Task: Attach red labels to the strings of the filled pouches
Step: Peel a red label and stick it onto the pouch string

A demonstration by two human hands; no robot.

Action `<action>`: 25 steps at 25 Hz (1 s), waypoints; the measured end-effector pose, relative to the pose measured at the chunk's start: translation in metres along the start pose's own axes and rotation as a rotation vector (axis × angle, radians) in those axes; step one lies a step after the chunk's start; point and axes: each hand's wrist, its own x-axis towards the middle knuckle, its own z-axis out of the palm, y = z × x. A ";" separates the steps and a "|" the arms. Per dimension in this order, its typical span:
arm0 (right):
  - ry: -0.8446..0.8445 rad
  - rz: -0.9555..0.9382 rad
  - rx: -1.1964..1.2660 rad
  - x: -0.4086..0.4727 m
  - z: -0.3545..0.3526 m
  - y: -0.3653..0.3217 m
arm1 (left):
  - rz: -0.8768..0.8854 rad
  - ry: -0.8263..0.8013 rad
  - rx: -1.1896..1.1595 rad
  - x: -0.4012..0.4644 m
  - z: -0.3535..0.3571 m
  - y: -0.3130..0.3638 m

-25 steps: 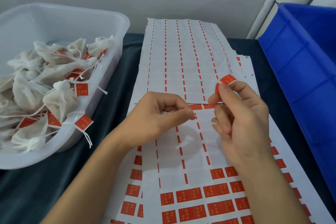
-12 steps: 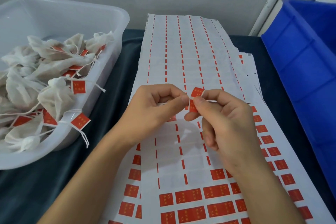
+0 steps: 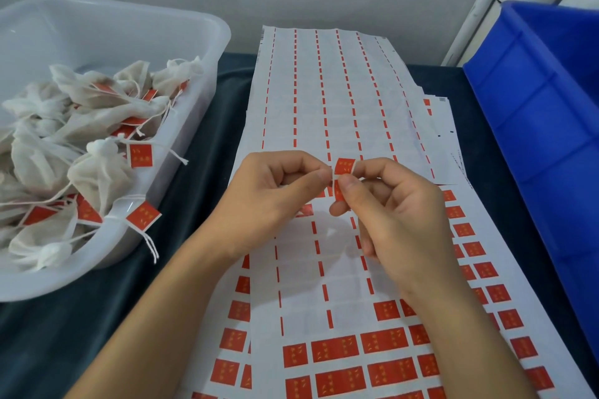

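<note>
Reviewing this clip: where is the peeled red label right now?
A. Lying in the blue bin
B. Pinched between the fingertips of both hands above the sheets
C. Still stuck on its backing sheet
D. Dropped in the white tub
B: the red label is pinched between the left hand and the right hand, above the label sheets.

- A small red label (image 3: 344,166) with faint gold marks was pinched between the fingertips of both hands above the sheets, folded, its upper half standing clear.
- Filled white cloth pouches (image 3: 94,172) lay heaped in a translucent tub at left, necks tied, red labels already on their strings; one tagged string (image 3: 144,215) hung over the tub's rim.
- Sheets of red labels (image 3: 335,348) lay flat, mostly peeled, full rows remaining nearest the camera.
</note>
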 end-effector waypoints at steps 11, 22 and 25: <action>0.067 -0.169 -0.233 0.002 0.005 0.007 | 0.006 0.037 0.060 0.000 0.003 -0.002; 0.111 -0.018 -0.092 0.005 -0.007 0.007 | -0.058 0.114 -0.027 0.001 0.007 -0.004; 0.046 0.054 -0.016 0.007 -0.007 0.006 | -0.078 0.073 -0.136 0.000 0.005 -0.002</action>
